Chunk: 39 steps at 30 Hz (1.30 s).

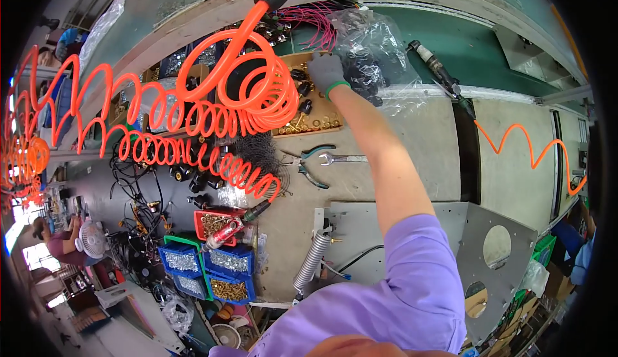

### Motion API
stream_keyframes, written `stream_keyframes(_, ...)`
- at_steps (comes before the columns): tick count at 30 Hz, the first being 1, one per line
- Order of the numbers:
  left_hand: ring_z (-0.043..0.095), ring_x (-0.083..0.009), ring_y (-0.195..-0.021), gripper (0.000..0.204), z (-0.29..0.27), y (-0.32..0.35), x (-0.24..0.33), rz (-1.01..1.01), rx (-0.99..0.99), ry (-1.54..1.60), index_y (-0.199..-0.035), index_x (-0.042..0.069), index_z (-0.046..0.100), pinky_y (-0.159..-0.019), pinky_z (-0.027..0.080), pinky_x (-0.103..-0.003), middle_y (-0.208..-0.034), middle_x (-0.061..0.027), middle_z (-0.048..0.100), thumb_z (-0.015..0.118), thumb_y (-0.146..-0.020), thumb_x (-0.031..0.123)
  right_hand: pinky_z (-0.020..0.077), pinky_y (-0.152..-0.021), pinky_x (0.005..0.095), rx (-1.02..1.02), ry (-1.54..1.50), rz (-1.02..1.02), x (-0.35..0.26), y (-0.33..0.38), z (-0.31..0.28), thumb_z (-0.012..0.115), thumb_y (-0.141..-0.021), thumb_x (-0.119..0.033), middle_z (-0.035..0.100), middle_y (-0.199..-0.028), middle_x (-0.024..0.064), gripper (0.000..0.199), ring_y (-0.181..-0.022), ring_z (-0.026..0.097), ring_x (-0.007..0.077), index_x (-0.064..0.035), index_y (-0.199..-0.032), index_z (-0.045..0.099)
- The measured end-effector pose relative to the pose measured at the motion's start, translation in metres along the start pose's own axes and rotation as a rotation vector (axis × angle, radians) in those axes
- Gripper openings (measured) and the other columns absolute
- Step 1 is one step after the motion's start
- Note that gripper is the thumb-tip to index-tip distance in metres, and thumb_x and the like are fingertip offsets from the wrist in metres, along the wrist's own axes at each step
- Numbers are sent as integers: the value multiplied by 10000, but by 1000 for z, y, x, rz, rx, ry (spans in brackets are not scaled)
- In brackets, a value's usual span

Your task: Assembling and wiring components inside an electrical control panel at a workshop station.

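Cluttered workshop desk [412,132], grey and worn, runs beside a green conveyor belt [463,48]. At the desk's far edge a wooden tray [318,122] holds small brass and black fittings; the right hand [325,71], in a grey glove with a green cuff, rests palm-down on the tray's far end, fingers spread over the parts, and whether it grips any cannot be told. Just right of the hand lies a clear plastic bag [370,42] of black parts. The left hand is out of view. Left of the tray hangs a coiled orange air hose [257,93]. Nearer, pliers [309,164] and a wrench [341,159] lie together. Blue bins [206,264] of screws sit lower left.
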<state>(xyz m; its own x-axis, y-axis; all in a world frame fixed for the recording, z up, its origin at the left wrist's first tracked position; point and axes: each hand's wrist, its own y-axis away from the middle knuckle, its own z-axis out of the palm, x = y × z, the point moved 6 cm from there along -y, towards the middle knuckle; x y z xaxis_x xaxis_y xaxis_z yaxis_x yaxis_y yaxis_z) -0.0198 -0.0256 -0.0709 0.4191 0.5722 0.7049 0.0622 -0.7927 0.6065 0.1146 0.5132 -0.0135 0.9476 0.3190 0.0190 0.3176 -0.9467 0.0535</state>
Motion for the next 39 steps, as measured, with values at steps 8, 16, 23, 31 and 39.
stream_keyframes(8, 565, -256, -961, 300, -2, 2, 4, 25, 27, 26, -1107, 6, 511, -851, 445, -364, -986, -111, 583, 566, -818, 70, 499, -710, 403, -3, 6, 0, -1, -10, -1, 526, -821, -149, 626, -1033, 92, 245, -952, 620, 264, -94, -1013, 668)
stream_keyframes(16, 566, -252, -956, 286, -2, 8, 7, 104, 72, 31, -1100, 8, 512, -849, 447, -362, -980, -106, 583, 564, -825, 71, 474, -678, 311, -1, -1532, 93, 20, 104, -46, 651, -797, -184, 610, -849, 76, 267, -759, 584, 171, -13, -990, 583)
stream_keyframes(23, 564, -273, -927, 238, -8, 22, 70, 297, 19, 83, -1034, 6, 554, -843, 434, -369, -956, -122, 584, 565, -842, 146, 469, -658, 275, -44, -2746, -45, -19, 269, -80, 539, -853, -57, 568, -984, 115, 331, -753, 570, 161, 41, -1163, 478)
stream_keyframes(31, 595, -326, -898, 291, -13, 25, 79, 403, 138, -197, -1062, 21, 579, -793, 465, -387, -940, -169, 626, 564, -822, 185, 402, -659, 254, -61, -2775, -195, -48, 354, -95, 570, -876, -129, 558, -1033, 71, 341, -802, 511, 108, -34, -1196, 500)
stream_keyframes(39, 555, -357, -999, 314, -11, 20, 69, 412, 151, -162, -1088, 17, 569, -865, 424, -401, -1032, -202, 590, 567, -801, 146, 448, -656, 244, 13, -2004, 214, -55, 400, -70, 564, -860, -99, 581, -901, 45, 250, -743, 538, 93, -11, -1094, 547)
